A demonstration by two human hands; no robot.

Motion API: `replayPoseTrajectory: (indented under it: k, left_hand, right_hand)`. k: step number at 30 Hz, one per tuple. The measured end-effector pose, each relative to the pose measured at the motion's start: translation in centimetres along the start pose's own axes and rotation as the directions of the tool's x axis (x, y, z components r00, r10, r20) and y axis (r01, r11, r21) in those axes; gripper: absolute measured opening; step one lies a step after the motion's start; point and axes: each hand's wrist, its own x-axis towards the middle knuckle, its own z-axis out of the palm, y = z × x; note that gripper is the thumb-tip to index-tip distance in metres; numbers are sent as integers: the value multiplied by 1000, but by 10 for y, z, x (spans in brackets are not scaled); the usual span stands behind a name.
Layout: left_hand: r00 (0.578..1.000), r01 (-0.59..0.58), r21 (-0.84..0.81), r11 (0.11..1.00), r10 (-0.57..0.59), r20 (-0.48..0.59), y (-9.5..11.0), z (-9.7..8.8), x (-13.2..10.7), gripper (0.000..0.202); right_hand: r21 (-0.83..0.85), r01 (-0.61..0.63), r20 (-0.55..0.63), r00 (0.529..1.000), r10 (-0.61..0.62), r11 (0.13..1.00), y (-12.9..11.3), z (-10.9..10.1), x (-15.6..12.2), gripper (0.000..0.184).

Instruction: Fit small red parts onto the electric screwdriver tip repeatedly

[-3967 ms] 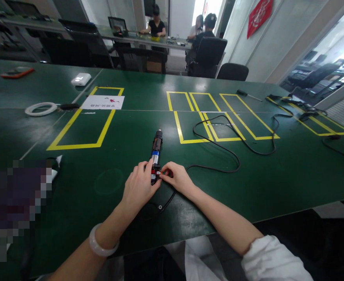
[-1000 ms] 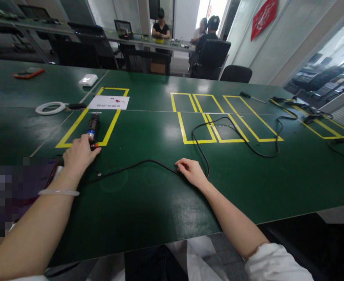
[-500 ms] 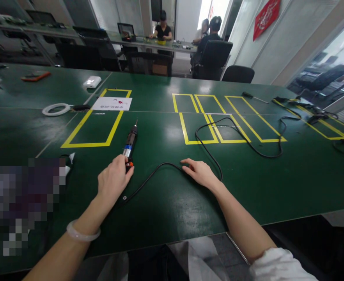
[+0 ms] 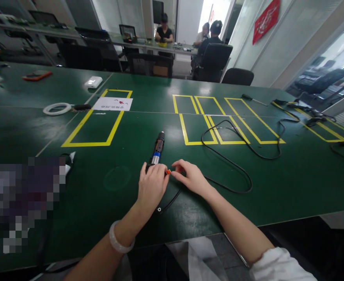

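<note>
A black electric screwdriver with a blue band lies on the green table, its tip pointing away from me. My left hand is wrapped over its rear end. My right hand pinches at a small orange part beside the tool's rear, fingers curled. The tool's black cable loops off to the right across the yellow tape boxes.
A yellow tape rectangle with a white label lies at the left. Beyond it are a white cable coil, a white box and an orange-edged phone. A screwdriver and more cables lie far right. People sit at a far table.
My left hand slid the screwdriver from the left rectangle back to the middle, in front of me. My right hand left the cable and came in to the tool's rear end.
</note>
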Motion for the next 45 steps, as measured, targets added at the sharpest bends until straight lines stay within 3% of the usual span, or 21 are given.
replayPoseTrajectory:
  k: [2, 5, 11, 14, 18, 23, 27, 39, 45]
  left_hand:
    - [1000, -9, -37, 999, 10, 20, 0, -2, 1, 10]
    - [999, -28, -26, 999, 29, 31, -5, -5, 2, 11]
    - [997, -55, 20, 998, 54, 56, -11, -9, 1, 13]
    - [998, -54, 10, 998, 54, 30, -15, -10, 2, 22]
    - [1000, 0, 24, 1000, 0, -3, -28, -7, 3, 55]
    - [990, 98, 40, 994, -102, 101, -45, 0, -1, 86]
    - [980, 123, 45, 991, -128, 154, -50, 3, -3, 85]
    - [975, 143, 23, 989, -145, 170, -50, 3, -3, 82]
    - [955, 178, -59, 982, -158, 251, -54, -4, -5, 82]
  right_hand:
    - [227, -31, 63, 998, 17, 973, -2, 12, 6, 17]
    - [435, -104, 98, 993, 68, 894, 4, 23, 12, 15]
    - [615, -200, 198, 975, 95, 763, 16, 34, 21, 18]
    - [644, -194, 172, 979, 107, 740, 19, 37, 22, 17]
    - [647, -221, 165, 975, 149, 730, 23, 37, 20, 19]
    - [663, -254, 196, 967, 164, 704, 24, 38, 20, 22]
    - [665, -255, 200, 966, 161, 702, 24, 38, 20, 21]
    - [656, -260, 208, 965, 161, 708, 23, 38, 19, 20]
    - [652, -249, 214, 967, 141, 716, 25, 38, 17, 22]
